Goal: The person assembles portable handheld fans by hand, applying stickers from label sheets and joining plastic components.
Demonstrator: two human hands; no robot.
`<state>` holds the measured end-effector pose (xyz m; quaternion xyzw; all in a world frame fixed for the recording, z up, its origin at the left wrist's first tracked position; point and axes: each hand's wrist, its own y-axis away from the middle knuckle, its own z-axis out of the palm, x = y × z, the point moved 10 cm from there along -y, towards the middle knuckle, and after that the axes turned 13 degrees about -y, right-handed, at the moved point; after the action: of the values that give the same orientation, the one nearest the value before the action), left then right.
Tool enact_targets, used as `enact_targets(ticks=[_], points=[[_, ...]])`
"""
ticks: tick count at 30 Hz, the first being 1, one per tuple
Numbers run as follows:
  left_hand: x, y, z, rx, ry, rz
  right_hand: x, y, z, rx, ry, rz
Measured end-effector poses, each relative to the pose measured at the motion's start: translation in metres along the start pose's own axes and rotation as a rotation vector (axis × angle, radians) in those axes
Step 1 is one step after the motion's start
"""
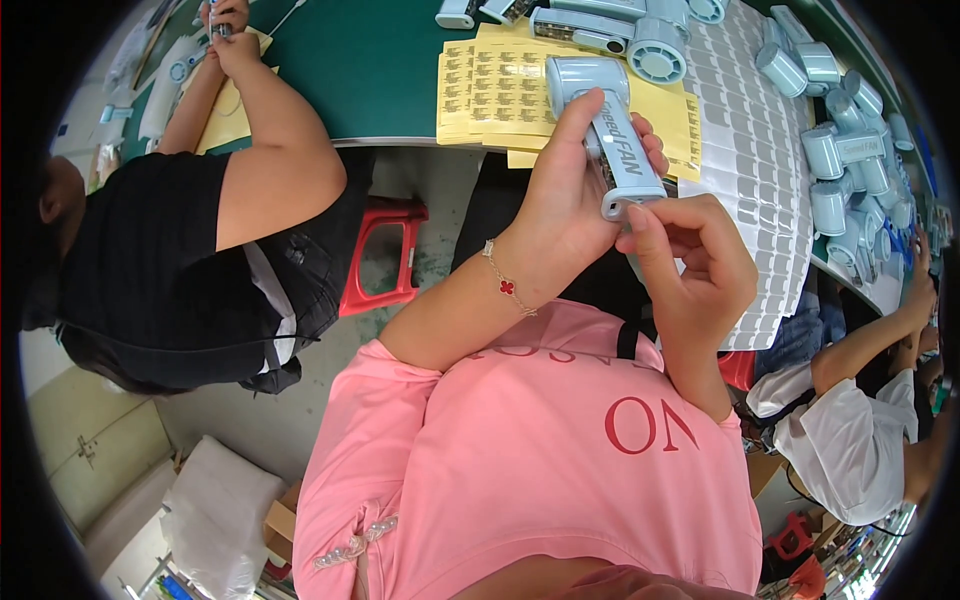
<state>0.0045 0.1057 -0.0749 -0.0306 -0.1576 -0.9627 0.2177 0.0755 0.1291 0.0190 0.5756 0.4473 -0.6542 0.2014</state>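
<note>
A light blue handheld fan (pixel 622 150) is in my left hand (pixel 570 190), above the near edge of the table. The palm is under the handle, with the thumb laid along one side and the fingertips curled round the other. Dark lettering runs down the handle, and its side looks open, showing parts within. My right hand (pixel 700 250) is closed in a pinch at the handle's near end. Thumb and forefinger meet there, and whatever may be between them is too small to make out. Yellow label sheets (pixel 490 95) lie in a pile just beyond the fan.
More light blue fans (pixel 660 50) lie beyond the labels, and a heap of them (pixel 850 160) is at the right. A long grey-and-white label sheet (pixel 750 200) hangs over the table edge. Co-workers sit at both sides. A red stool (pixel 385 255) stands at left.
</note>
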Motion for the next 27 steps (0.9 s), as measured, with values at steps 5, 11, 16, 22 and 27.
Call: enact_targets(ticks=[5, 11, 16, 22, 27], points=[[-0.001, 0.0, -0.004, 0.041, -0.021, -0.008, 0.001, 0.0, 0.0, 0.008, 0.011, 0.009], [0.004, 0.002, -0.001, -0.002, -0.046, 0.049, -0.001, 0.001, 0.001, 0.004, 0.087, -0.029], [0.023, 0.006, -0.005, 0.077, -0.149, 0.245, -0.016, 0.003, 0.007, -0.048, 0.382, -0.219], [0.02, 0.005, -0.007, 0.047, -0.108, 0.206, -0.035, 0.005, 0.012, -0.027, 0.481, -0.49], [0.022, 0.005, -0.007, 0.038, -0.11, 0.214, -0.034, 0.004, 0.015, -0.078, 0.591, -0.494]])
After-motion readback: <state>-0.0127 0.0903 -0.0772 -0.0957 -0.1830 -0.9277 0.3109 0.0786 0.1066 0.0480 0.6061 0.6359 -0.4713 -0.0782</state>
